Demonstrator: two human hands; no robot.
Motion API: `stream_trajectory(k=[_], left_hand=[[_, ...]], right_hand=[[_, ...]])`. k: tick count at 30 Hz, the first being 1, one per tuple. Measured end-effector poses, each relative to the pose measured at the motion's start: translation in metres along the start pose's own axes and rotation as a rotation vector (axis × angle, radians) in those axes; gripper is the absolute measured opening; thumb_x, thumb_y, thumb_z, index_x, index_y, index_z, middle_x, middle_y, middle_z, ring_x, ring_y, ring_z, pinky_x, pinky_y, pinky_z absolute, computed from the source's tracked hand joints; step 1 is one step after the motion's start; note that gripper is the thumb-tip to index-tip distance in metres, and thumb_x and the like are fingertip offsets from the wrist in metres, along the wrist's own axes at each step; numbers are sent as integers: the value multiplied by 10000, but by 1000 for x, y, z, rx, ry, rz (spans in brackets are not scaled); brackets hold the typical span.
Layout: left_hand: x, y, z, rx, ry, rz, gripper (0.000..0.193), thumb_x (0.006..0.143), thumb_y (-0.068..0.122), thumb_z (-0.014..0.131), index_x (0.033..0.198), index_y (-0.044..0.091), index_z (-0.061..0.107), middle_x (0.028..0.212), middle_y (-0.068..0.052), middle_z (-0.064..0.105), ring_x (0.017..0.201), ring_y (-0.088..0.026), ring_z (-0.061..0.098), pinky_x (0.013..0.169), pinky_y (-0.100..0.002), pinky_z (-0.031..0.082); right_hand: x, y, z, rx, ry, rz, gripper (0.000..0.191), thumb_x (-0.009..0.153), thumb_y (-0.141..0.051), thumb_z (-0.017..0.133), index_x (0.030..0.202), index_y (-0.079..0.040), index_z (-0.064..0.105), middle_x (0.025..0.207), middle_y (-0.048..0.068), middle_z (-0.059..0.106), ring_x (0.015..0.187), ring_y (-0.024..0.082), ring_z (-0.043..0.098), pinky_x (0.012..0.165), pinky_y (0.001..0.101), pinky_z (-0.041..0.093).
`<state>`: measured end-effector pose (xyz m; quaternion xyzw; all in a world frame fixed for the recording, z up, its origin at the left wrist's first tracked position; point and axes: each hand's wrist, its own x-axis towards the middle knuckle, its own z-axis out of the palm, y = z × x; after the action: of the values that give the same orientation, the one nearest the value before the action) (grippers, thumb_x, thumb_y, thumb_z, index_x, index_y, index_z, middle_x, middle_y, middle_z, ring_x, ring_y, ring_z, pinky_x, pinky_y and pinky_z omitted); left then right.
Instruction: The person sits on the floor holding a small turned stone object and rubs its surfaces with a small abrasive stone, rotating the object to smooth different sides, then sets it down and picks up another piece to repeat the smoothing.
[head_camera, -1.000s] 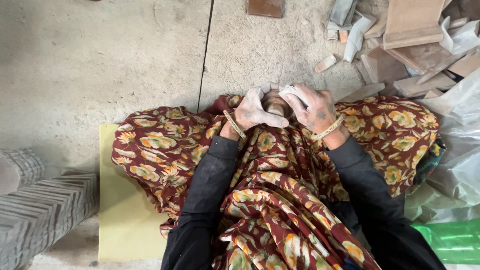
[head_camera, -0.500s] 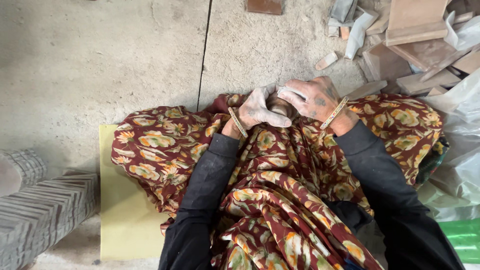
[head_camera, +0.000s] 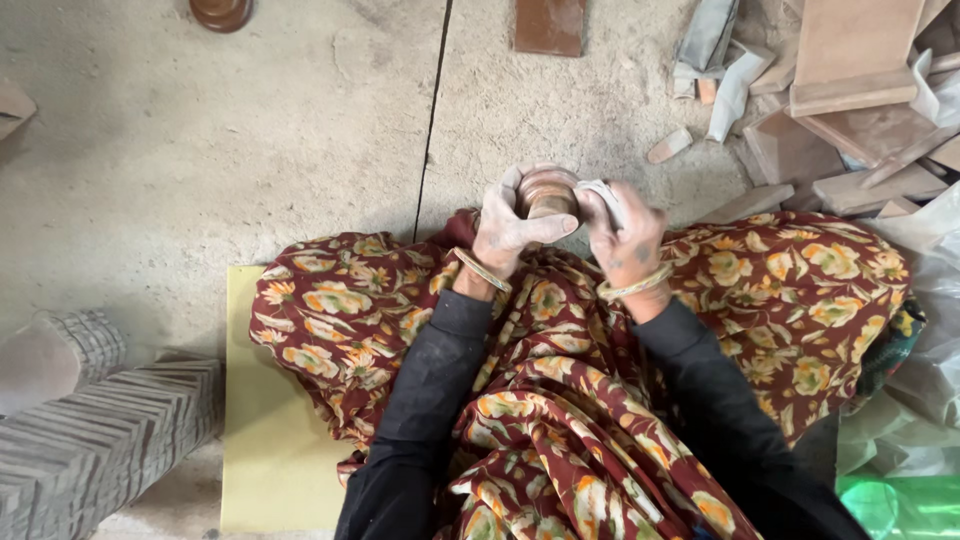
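Holding the small brown pot (head_camera: 547, 192) out over our knees, just above the edge of the flowered cloth (head_camera: 800, 290) on our lap, we seem to be rubbing its surface smooth, and for that work we judge it best to keep the pot steady in one hand and let the other do the stroking, light and even, turning the pot a little at a time so no side gets missed. Our left hand (head_camera: 505, 228) cups the pot from its side: the fingers (head_camera: 512, 185) curl round the far rim, close together, and the thumb lies across the near wall, so the pot is gripped rather than just resting. Our right hand (head_camera: 627, 235) sits against the other side, its fingers bent and pinched on a small pale scrap (head_camera: 598, 190), a bit of cloth or paper as far as we can tell, pressed to the pot's wall. Both hands are dusty with clay. A firm pinch on that scrap matters, since a loose one would slide off the curve. Bangles (head_camera: 634, 288) ring both our wrists. Beyond us lies the concrete floor (head_camera: 250, 150), with a heap of clay slabs (head_camera: 860, 110) at our right and a yellow mat (head_camera: 262, 460) under us.
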<state>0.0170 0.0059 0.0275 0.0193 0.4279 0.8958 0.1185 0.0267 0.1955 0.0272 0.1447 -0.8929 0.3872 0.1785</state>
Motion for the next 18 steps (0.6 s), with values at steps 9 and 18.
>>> stream_trajectory(k=[9,18], left_hand=[[-3,-6,8,71,-236,-187,564,715,-37,911,1186,-172,632,931,-116,602,793,-163,542,742,-280,474],[-3,-2,13,-340,45,102,595,755,57,886,1264,-109,628,1134,-174,731,1031,-246,709,995,-369,579]], right_hand=[[43,0,-29,-197,-339,-236,213,1059,-282,679,995,-87,738,730,64,687,565,168,634,517,299,485],[8,-37,-2,70,90,-1,199,1095,-180,676,994,-13,639,885,102,725,693,199,722,595,316,551]])
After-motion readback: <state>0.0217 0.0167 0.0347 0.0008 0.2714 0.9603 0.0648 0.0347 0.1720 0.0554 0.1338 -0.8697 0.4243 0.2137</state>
